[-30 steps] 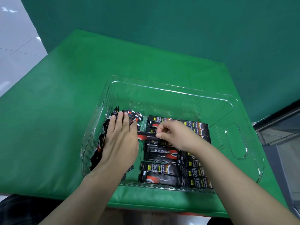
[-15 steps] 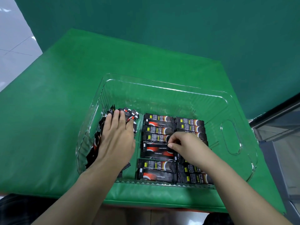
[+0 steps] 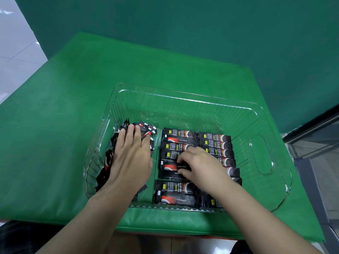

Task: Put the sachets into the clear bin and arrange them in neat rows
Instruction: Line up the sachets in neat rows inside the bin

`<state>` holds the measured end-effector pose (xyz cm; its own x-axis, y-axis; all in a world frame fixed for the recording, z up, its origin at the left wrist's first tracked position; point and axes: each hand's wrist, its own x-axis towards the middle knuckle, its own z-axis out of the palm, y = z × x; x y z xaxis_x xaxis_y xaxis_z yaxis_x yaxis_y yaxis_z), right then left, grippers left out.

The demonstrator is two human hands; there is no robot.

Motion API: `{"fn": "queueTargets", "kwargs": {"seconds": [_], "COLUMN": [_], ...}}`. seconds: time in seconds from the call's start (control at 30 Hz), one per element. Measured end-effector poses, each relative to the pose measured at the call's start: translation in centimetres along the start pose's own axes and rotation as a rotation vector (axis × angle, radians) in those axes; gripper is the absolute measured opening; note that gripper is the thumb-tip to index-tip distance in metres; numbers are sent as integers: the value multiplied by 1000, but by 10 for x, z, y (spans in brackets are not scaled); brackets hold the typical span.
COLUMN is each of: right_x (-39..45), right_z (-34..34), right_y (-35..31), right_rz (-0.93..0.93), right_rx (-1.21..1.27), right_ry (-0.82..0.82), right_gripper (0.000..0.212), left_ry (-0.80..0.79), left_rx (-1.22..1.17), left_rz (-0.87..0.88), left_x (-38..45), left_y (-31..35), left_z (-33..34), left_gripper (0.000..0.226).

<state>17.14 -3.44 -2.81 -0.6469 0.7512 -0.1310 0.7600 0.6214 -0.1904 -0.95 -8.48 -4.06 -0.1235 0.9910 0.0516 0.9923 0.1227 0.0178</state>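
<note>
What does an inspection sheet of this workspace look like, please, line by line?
Surface: green mat under the clear bin.
Job's things: two rows of sachets lie flat in the bin's middle; a loose pile of sachets sits at its left end.
Clutter: nothing seen.
Hands: left hand rests flat on the pile; right hand pinches a sachet in the left row.
Cables: nothing seen.
Surroundings: green backdrop, pale tiled floor at left, grey frame at right.
</note>
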Motion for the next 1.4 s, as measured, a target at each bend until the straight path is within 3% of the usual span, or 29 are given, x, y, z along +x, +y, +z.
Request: {"fn": "queueTargets", "kwargs": {"seconds": [0.37,0.5,0.6,0.77,0.97,1.4], "right_x": [60,85,88,85,72,-11], "right_z": [-18,-9,-4,-3,-19,-19], "right_y": [-25,-35,-38,-39,-26,10], "right_rz": [101,102,72,33,112,371], "right_rx": [381,382,392,468,515,610], "right_ry": [24,-91,-86,-17,111,11], "right_gripper": [28,30,21,7,8,18], "left_ry": [58,63,62,69,93,103], "left_rx": [-92,-91,-78,-68,-98,-109], "left_rz": [-39,-60,-64,-65,-62,-58], "left_x": [-1,1,1,1,-1,-1], "left_y": [2,0,0,0,1,3], "left_z": [-2,4,6,8,3,-2], "left_gripper": [83,85,86,85,83,82]}}
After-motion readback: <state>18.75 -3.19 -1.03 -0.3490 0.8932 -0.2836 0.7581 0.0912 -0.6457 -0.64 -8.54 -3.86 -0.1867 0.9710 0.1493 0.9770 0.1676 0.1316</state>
